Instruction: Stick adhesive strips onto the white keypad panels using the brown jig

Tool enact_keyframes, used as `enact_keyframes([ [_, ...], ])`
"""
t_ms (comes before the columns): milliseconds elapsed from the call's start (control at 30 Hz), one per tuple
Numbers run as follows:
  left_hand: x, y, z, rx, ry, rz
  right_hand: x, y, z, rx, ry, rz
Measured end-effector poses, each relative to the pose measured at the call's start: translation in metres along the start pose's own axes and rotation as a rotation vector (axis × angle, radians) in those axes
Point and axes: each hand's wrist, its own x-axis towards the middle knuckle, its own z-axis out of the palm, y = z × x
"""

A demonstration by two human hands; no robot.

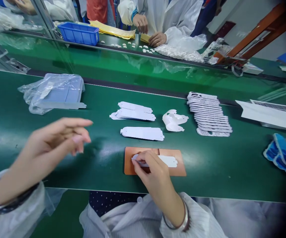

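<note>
My right hand (155, 168) is closed in a pinch at the left end of a thin white strip (169, 161) with notched ends. The strip lies over a copper-coloured rectangular plate (181, 165) on the green table; my fingers cover its left part. Off to the left, my left hand (58, 138) hovers above the table with fingers stretched out and nothing in it. Just beyond the plate lies a neat stack of similar white strips (143, 133). A looser, fanned pile of strips (135, 111) sits behind that, and a curled white piece (174, 119) rests to its right.
At the right is a long overlapping row of white framed pieces (208, 114). A plastic-wrapped pale box (63, 87) stands back left; blue patterned pieces (283, 157) lie far right. Behind a low green partition (138, 67), another person's hands (158, 39) work near a blue bin (78, 33).
</note>
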Motion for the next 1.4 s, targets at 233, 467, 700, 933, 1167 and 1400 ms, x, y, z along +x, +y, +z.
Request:
enact_keyframes([
  [233, -0.018, 0.001, 0.053, -0.077, -0.503, -0.103, -0.003, 0.0, 0.0, 0.105, 0.074, -0.007],
  [467, -0.023, -0.009, 0.059, -0.119, -0.534, -0.212, -0.003, -0.005, 0.013, -0.065, 0.066, 0.039],
  [700, -0.022, -0.011, 0.058, -0.132, -0.516, -0.218, -0.002, -0.005, 0.012, -0.061, 0.084, 0.018],
  [933, -0.023, -0.011, 0.071, -0.2, -0.566, -0.229, 0.001, -0.003, 0.006, -0.09, 0.039, -0.021],
  [1167, -0.028, 0.0, 0.084, -0.192, -0.63, -0.234, 0.0, -0.001, 0.003, 0.003, 0.062, -0.023],
  [1400, -0.031, 0.002, 0.087, -0.209, -0.575, -0.259, 0.0, -0.002, 0.002, 0.052, 0.083, -0.028],
])
